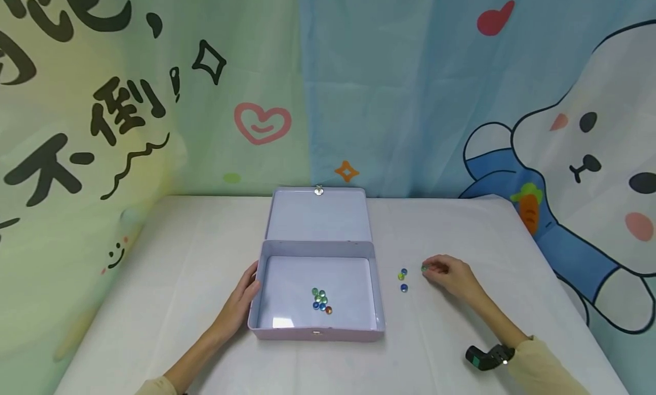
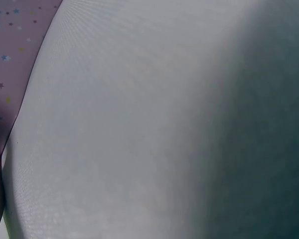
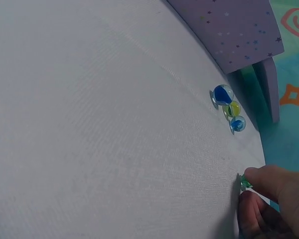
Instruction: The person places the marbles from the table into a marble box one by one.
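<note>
My right hand (image 1: 451,275) pinches a green marble (image 3: 245,182) between thumb and fingertips, close over the white cloth. Just left of it lie three loose marbles: a blue one (image 1: 404,288), a yellow-green one (image 1: 401,276) and another blue one (image 1: 404,271). My left hand (image 1: 238,304) rests against the left side of a lilac box (image 1: 379,304), fingers extended along its outer wall. The box stands with its lid (image 1: 318,214) tilted back. Inside, several green, blue and amber marbles (image 1: 322,301) sit in a cluster on the floor of the box.
White cloth (image 1: 435,349) covers the table. A printed curtain (image 1: 369,87) hangs behind its far edge. A black device (image 1: 489,358) is worn on the right wrist. Small coloured stars dot the outer wall of the box in both wrist views.
</note>
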Tool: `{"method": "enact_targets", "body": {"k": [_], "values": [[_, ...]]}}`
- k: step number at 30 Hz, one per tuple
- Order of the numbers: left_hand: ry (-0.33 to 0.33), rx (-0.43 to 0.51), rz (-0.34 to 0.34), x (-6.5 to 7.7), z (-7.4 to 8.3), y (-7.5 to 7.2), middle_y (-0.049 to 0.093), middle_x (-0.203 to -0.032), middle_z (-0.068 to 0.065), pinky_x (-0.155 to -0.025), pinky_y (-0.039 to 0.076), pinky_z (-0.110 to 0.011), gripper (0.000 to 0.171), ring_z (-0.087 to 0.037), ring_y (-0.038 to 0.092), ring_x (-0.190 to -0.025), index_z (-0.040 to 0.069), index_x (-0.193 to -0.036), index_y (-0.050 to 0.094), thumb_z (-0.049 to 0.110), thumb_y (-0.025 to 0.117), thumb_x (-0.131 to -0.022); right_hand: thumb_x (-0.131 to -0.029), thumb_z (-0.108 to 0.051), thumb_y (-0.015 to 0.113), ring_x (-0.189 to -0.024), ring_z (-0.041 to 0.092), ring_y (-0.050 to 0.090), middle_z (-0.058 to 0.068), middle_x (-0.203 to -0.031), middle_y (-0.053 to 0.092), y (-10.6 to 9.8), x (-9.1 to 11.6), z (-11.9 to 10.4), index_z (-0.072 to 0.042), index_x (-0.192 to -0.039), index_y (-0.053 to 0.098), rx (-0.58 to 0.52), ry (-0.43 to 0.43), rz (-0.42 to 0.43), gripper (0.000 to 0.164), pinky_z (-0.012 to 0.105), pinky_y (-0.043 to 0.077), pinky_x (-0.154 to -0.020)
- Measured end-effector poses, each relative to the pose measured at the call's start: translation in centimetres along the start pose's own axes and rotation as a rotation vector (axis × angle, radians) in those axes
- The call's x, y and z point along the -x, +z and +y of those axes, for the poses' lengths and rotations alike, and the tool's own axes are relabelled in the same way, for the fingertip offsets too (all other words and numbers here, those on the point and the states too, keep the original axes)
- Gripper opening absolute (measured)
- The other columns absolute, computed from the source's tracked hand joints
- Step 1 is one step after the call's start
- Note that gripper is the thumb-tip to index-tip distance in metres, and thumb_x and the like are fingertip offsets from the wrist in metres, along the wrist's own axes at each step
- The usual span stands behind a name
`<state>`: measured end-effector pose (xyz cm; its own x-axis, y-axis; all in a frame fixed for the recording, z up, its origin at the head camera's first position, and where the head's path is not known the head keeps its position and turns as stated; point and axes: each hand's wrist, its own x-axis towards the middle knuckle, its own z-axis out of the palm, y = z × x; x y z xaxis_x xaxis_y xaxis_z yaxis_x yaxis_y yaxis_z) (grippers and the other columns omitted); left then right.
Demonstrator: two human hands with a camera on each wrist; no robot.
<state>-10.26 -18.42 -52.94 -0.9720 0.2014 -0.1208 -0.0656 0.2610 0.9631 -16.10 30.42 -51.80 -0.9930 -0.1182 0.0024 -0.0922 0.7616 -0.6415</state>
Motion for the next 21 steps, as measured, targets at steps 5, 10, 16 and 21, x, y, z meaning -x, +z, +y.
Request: {"method": "enact_targets", "body": {"k": [5, 10, 16, 21], "values": [[-0.007, 0.001, -0.001, 0.04, 0.04, -0.04, 0.022, -0.161, -0.017, -0.111, 0.027, -0.064, 0.053, -0.042, 0.025, -0.146, 0.023, -0.155, 0.019, 0.033, 0.034, -0.105, -0.087, -0.018, 0.071, -0.076, 0.002, 0.057, 0.006, -0.089, 0.071, 0.12, -0.36, 0.13, -0.005, -0.103, 0.071, 0.020, 0.016, 0.004, 0.021, 0.019, 0.048, -0.067], [-0.029, 0.000, 0.006, 0.07, -0.29, -0.01, 0.022, -0.161, -0.016, -0.111, 0.028, -0.064, 0.053, -0.042, 0.026, -0.146, 0.026, -0.154, 0.019, 0.036, 0.034, -0.104, -0.088, -0.022, 0.071, -0.076, 0.004, 0.056, 0.004, -0.088, 0.070, 0.13, -0.36, 0.22, -0.006, -0.103, 0.071, 0.023, 0.040, -0.013, 0.022, 0.019, 0.047, -0.066], [-0.015, 0.001, 0.008, -0.07, -0.31, -0.04, 0.023, -0.161, -0.015, -0.111, 0.028, -0.064, 0.052, -0.042, 0.027, -0.145, 0.026, -0.154, 0.019, 0.035, 0.032, -0.105, -0.088, -0.022, 0.070, -0.074, 0.006, 0.055, 0.003, -0.085, 0.069, 0.01, -0.55, -0.12, -0.006, -0.101, 0.071, 0.025, 0.049, -0.026, 0.021, 0.019, 0.046, -0.066], [-0.014, 0.007, 0.001, -0.12, -0.21, -0.12, 0.022, -0.161, -0.015, -0.111, 0.028, -0.063, 0.052, -0.042, 0.027, -0.145, 0.026, -0.155, 0.018, 0.033, 0.032, -0.105, -0.088, -0.022, 0.070, -0.073, 0.005, 0.055, 0.004, -0.084, 0.069, 0.01, -0.76, -0.30, -0.005, -0.101, 0.071, 0.028, 0.054, -0.030, 0.021, 0.019, 0.046, -0.066]]}}
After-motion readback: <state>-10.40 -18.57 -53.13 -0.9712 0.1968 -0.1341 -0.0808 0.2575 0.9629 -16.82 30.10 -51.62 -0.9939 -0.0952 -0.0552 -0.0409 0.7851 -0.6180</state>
